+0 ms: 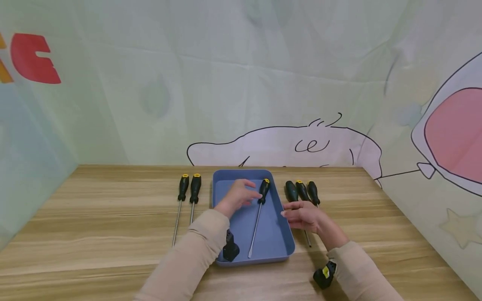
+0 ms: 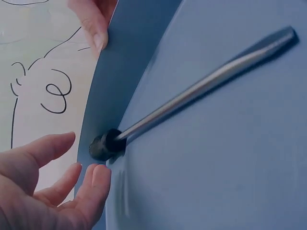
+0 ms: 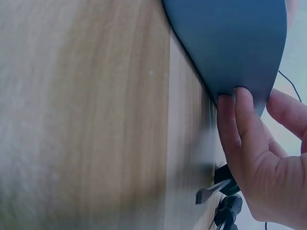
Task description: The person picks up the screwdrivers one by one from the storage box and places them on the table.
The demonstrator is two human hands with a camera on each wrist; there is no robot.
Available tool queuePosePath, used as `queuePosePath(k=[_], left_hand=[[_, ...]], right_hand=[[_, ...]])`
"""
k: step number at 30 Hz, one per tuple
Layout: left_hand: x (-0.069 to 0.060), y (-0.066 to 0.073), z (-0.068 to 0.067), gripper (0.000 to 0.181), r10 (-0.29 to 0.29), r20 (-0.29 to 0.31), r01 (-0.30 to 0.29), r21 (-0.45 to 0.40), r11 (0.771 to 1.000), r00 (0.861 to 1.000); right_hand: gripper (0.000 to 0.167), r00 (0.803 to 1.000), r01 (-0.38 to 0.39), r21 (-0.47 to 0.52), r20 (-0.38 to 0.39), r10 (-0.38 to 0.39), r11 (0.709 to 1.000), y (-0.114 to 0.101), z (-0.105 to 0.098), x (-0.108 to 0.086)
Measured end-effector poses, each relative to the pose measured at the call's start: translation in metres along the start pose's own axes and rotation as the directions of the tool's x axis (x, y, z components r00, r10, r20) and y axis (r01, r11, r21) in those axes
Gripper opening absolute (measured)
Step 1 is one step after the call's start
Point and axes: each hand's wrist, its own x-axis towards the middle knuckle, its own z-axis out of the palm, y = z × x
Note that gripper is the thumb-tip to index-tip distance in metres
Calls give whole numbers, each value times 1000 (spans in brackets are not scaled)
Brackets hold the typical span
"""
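A blue tray lies on the wooden table. Inside it is a flat-blade screwdriver with a black and yellow handle, its blade toward the near end. Over the tray, my left hand reaches to the handle with fingers parted; in the left wrist view, my fingertips are close beside the handle, and contact is hard to tell. My right hand holds the tray's right wall, the thumb at the rim and fingers against the outer side.
Two screwdrivers lie left of the tray, handles away from me. Three more screwdrivers lie to its right, partly hidden by my right hand. A printed cloth backdrop hangs behind the table.
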Motion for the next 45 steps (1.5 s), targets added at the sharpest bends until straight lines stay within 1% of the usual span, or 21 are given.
queuePosePath(k=[3, 8, 10, 16, 21, 23, 25, 27, 28, 31, 33, 35, 37, 39, 41, 43, 45], left_hand=[[0, -2, 4, 42, 4, -22, -4, 25, 1000, 1000], [-2, -1, 6, 41, -21, -97, 31, 109, 994, 995], [-2, -2, 6, 42, -23, -112, 37, 121, 992, 993], [0, -4, 8, 41, -27, -122, 42, 120, 992, 992], [2, -6, 11, 41, -30, -134, 47, 126, 991, 991], [3, -7, 13, 41, -16, -135, 35, 143, 989, 991], [4, -7, 14, 42, 19, -134, 8, 192, 981, 991], [5, -9, 15, 44, 72, -133, -32, 282, 959, 988], [5, -9, 16, 45, 107, -132, -57, 336, 940, 985], [6, -12, 18, 49, 201, -129, -116, 482, 869, 971], [7, -13, 20, 51, 252, -120, -147, 550, 822, 960], [8, -14, 21, 52, 289, -110, -172, 590, 789, 951], [10, -14, 22, 50, 311, -97, -188, 617, 764, 945], [11, -15, 23, 43, 323, -81, -201, 635, 746, 943], [12, -14, 23, 36, 311, -71, -200, 626, 753, 948], [11, -13, 22, 33, 277, -63, -187, 594, 783, 959], [12, -13, 21, 33, 230, -59, -162, 542, 825, 971]], right_hand=[[51, 1000, 1, 0, 6, -1, 1000, 1, 1, 0], [51, 1000, -3, -8, 10, 3, 1000, 3, 3, 2], [51, 1000, -8, -5, 7, 8, 1000, 4, 3, 3], [49, 1000, -20, 11, -3, 20, 1000, 6, 3, 3], [48, 1000, -18, 5, -8, 18, 1000, 7, 2, 3], [47, 1000, -15, 6, -7, 15, 1000, 6, 1, 3], [47, 1000, -14, 10, -3, 14, 1000, 6, 1, 3], [47, 1000, -13, 13, 0, 13, 1000, 5, 1, 3], [47, 1000, -11, 14, 1, 11, 1000, 5, 1, 3], [47, 1000, -8, 15, 5, 8, 1000, 4, 1, 3], [47, 1000, -7, 14, 4, 7, 1000, 4, 1, 3], [47, 1000, -7, 15, -1, 7, 1000, 4, 0, 3], [47, 1000, -7, 14, -7, 7, 1000, 3, 0, 3], [48, 1000, -7, 14, -12, 8, 1000, 3, 0, 3], [48, 1000, -8, 14, -10, 8, 1000, 2, -1, 3], [48, 1000, -7, 15, -9, 7, 1000, 2, -2, 3], [47, 1000, -6, 16, -8, 6, 1000, 2, -3, 2]])
